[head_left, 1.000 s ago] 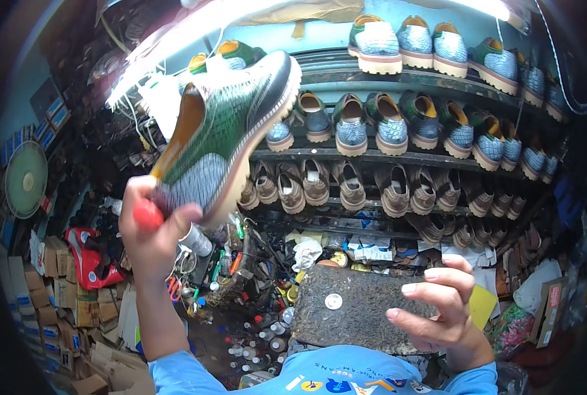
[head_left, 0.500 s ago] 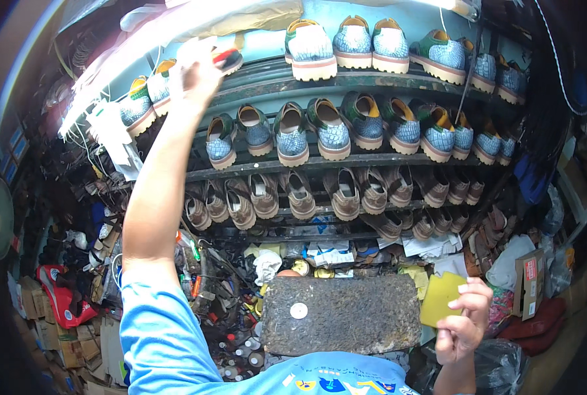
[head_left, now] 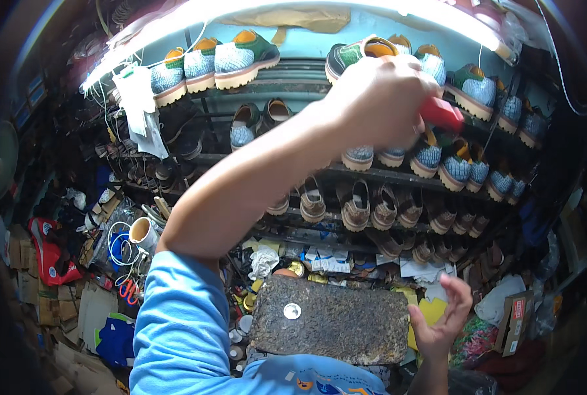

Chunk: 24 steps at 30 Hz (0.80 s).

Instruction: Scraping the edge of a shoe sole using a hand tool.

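My left hand (head_left: 389, 99) reaches up and across to the right, in front of the shelved shoes, fingers closed. A red block-like object (head_left: 442, 114) sticks out from its right side; its kind cannot be made out through the blur. Behind that hand, a blue and green shoe (head_left: 343, 60) with a pale ridged sole is partly covered on the top shelf. Low on the right, my right hand (head_left: 443, 319) is raised with thumb and fingers apart. A yellow sheet (head_left: 430, 312) shows behind it, apparently not gripped.
Dark shelves hold rows of blue-green shoes (head_left: 246, 58) and brown shoes (head_left: 355, 204). A lit tube lamp (head_left: 293, 8) spans the top. Before me is a worn dark board (head_left: 333, 322) with a white disc (head_left: 292, 311). Orange-handled scissors (head_left: 129, 291) and clutter lie left.
My left hand has swung from the upper left to the upper right with the red object. My right hand has opened and let go of the yellow sheet; the view has shifted.
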{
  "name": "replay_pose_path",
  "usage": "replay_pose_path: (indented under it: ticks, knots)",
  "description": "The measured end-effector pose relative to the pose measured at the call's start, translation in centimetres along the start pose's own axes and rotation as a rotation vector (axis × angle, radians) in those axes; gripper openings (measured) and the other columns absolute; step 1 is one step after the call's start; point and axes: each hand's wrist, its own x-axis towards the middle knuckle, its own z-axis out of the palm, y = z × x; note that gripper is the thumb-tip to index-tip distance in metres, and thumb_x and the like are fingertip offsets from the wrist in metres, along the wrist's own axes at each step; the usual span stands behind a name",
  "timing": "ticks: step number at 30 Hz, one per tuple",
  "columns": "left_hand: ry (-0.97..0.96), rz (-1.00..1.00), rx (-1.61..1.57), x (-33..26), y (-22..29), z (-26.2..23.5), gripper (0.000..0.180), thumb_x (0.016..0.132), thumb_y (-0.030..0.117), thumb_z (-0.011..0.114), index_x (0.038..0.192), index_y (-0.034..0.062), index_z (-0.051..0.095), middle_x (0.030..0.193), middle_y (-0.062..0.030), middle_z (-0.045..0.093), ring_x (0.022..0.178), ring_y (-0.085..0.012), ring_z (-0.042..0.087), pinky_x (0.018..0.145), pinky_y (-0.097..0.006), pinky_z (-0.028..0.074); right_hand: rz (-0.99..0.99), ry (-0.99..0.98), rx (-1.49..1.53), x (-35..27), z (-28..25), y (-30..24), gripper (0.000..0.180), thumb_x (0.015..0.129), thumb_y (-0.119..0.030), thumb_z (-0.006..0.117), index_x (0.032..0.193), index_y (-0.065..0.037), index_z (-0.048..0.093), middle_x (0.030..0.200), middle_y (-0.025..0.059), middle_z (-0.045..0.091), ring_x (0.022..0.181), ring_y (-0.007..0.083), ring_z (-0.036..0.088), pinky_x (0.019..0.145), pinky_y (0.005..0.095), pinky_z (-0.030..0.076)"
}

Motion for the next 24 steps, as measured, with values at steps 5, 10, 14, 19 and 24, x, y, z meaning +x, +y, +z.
replay_pose_path:
  ticks: [5, 10, 14, 19, 24]
  knots:
    - [-0.047, 0.075, -0.366, -7.0, 12.8, -5.5, 0.03, 0.073, 0.015, 0.066, 0.098, -0.0008, 0.064, 0.088, -0.0156, 0.056, 0.057, -0.0204, 0.06, 0.043, -0.028, 0.048, -0.181, 0.059, 0.251, 3.6, 4.3, -3.7, 0.115, 0.065, -0.031, 0.088, 0.148, -0.003, 0.013, 0.147, 0.0266, 0.026, 0.136, 0.0393, 0.033, 0.109, 0.0485, 0.034]
    - [-0.092, -0.048, -0.836, -13.7, 16.1, -3.8, 0.041, 0.074, 0.016, 0.071, 0.114, 0.0059, 0.064, 0.104, -0.019, 0.061, 0.073, -0.0261, 0.067, 0.051, -0.032, 0.054, 0.084, -0.056, 0.045, -1.2, 6.4, -1.4, 0.076, 0.087, -0.032, 0.071, 0.144, -0.006, 0.028, 0.142, 0.0321, 0.035, 0.128, 0.0472, 0.044, 0.101, 0.0543, 0.043]
    - [-0.222, -0.154, -1.011, -17.3, 15.7, -0.6, 0.048, 0.075, 0.011, 0.074, 0.12, 0.0084, 0.058, 0.124, -0.0227, 0.053, 0.096, -0.0395, 0.064, 0.072, -0.04, 0.057, -0.071, 0.01, -0.152, -5.2, 5.9, -0.4, 0.095, 0.069, -0.027, 0.085, 0.142, 0.002, 0.031, 0.133, 0.0342, 0.047, 0.117, 0.0451, 0.055, 0.098, 0.0491, 0.047]
    - [-0.188, -0.941, -0.982, -23.9, 12.9, -2.0, 0.088, 0.07, 0.084, 0.056, 0.096, 0.001, 0.07, 0.073, -0.0034, 0.059, 0.063, -0.0109, 0.054, 0.052, -0.027, 0.038, 0.47, 0.079, 0.325, -8.5, 1.2, 0.7, 0.107, 0.067, -0.015, 0.084, 0.149, 0.006, 0.019, 0.134, 0.0224, 0.049, 0.122, 0.0287, 0.053, 0.106, 0.0393, 0.04]
    - [-0.03, -1.398, -1.114, -34.3, 14.9, 0.2, 0.032, 0.089, 0.022, 0.068, 0.106, -0.0047, 0.064, 0.074, -0.0067, 0.065, 0.057, -0.0067, 0.054, 0.053, -0.018, 0.036, 0.723, 0.126, 0.476, -10.3, -2.7, 3.9, 0.114, 0.067, -0.018, 0.08, 0.154, 0.0, 0.008, 0.135, 0.0171, 0.048, 0.118, 0.023, 0.054, 0.103, 0.0337, 0.041]
